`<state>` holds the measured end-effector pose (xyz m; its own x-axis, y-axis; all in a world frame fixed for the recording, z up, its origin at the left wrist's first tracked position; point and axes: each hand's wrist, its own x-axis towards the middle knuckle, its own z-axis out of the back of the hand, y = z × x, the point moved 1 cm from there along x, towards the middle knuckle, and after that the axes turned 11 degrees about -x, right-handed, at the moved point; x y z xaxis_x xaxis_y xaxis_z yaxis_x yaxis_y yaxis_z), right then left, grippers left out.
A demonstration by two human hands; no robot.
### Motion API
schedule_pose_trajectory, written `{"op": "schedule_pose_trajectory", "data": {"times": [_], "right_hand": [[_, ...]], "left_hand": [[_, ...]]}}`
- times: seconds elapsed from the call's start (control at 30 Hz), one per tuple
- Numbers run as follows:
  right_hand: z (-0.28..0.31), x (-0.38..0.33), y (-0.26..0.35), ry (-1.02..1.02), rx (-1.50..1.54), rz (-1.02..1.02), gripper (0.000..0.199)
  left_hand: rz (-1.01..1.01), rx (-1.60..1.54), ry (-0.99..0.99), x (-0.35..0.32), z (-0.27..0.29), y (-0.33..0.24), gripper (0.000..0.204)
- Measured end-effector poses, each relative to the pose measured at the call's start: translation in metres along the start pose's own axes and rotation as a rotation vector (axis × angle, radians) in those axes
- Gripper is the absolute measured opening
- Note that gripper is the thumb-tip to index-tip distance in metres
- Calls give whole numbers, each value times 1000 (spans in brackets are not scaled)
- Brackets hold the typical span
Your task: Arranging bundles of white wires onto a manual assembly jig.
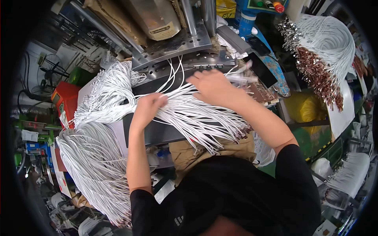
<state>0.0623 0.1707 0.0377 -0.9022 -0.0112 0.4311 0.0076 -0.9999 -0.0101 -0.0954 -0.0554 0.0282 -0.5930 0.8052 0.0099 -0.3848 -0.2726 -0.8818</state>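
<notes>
A thick sheaf of white cables [197, 114] fans out in front of me, with small brown-red ends toward my body. My left hand [149, 108] is closed around cables at the sheaf's left side, its fingertips pressed together. Further right, my right hand [214, 87] reaches over the sheaf's far side, with curled fingers on the cables close to the metal press [173, 47]. Its palm hides the cables beneath it. A few single cables [172, 74] run up from the sheaf to the press. Beneath the sheaf is a dark tabletop [157, 135].
White cable bundles lie heaped at the left [106, 90] and hang at lower left [92, 165]. Another bundle [330, 43] with coppery ends is at upper right. A red box [65, 100], a blue bottle [247, 24] and a control box with buttons [267, 4] stand around the press.
</notes>
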Motion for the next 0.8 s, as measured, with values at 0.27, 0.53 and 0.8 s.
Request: {"op": "schedule_pose_trajectory", "data": {"times": [0.27,0.53,0.8], "right_hand": [[14,-35,-60,130,-175,-219,26],[36,-44,-70,5,-87,-197,17],[-3,-39,-35,-267,293,61,23]], "left_hand": [[-119,330,-25,7,-38,-35,31],[145,272,180,16,-32,-98,36],[600,-1033,440,-21,-123,-66,32]]}}
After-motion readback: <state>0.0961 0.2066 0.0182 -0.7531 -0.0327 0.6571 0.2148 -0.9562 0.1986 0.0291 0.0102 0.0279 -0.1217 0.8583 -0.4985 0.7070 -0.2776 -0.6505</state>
